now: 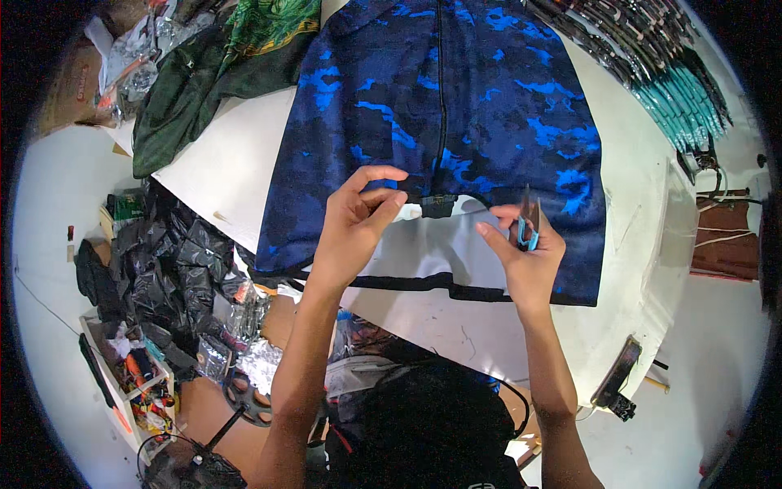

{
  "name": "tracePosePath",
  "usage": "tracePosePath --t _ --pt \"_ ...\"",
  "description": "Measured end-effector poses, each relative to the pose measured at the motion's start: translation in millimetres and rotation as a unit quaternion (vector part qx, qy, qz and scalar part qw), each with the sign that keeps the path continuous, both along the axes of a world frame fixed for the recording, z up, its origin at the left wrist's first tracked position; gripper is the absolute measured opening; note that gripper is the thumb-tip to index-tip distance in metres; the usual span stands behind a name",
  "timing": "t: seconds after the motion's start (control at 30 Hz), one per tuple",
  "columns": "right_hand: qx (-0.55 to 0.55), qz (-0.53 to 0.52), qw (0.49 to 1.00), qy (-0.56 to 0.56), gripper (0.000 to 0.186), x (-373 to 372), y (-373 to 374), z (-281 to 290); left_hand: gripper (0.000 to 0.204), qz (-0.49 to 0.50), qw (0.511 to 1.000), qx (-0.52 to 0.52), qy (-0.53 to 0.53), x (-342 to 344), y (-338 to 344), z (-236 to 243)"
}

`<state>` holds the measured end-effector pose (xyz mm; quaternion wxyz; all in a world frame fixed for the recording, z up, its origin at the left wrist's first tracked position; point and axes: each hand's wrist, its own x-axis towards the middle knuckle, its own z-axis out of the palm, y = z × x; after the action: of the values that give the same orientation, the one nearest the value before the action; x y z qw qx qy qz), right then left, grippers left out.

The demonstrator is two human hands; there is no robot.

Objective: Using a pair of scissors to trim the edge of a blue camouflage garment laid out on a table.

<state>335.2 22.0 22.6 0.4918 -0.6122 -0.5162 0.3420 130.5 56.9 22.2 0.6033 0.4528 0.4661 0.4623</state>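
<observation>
Head view: a blue camouflage jacket lies spread on a white worktop, front zip running away from the person, hem turned up near the body to show pale lining. Left hand, fingers partly curled, pinches the hem edge beside a small dark tab at the foot of the zip. Right hand, just to the right, is closed round small blue-handled snips, blades pointing away, index finger stretched toward the tab. Far left: a green garment draped over the worktop edge. Far right: a row of dark and teal folded items. Near right edge: a phone. Left, on the floor: black plastic bags. Risk, as judged: the blades sit close to hem and lining, so a slip could nick fabric or the left fingertips; loose tension in the pinch would let the cloth bunch into the blades.
</observation>
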Motion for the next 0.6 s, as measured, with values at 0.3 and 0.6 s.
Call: tracePosePath --t 0.3,0.6 --pt "-0.057 0.079 0.995 -0.029 0.021 32.6 25.9 -12.7 0.013 -0.006 0.997 0.053 0.051 -9.6 8.4 -7.1" --pt "-0.228 0.155 0.949 0.15 0.017 58.0 27.5 2.6 0.006 0.005 0.974 0.136 0.183 -3.8 16.3 -10.5"
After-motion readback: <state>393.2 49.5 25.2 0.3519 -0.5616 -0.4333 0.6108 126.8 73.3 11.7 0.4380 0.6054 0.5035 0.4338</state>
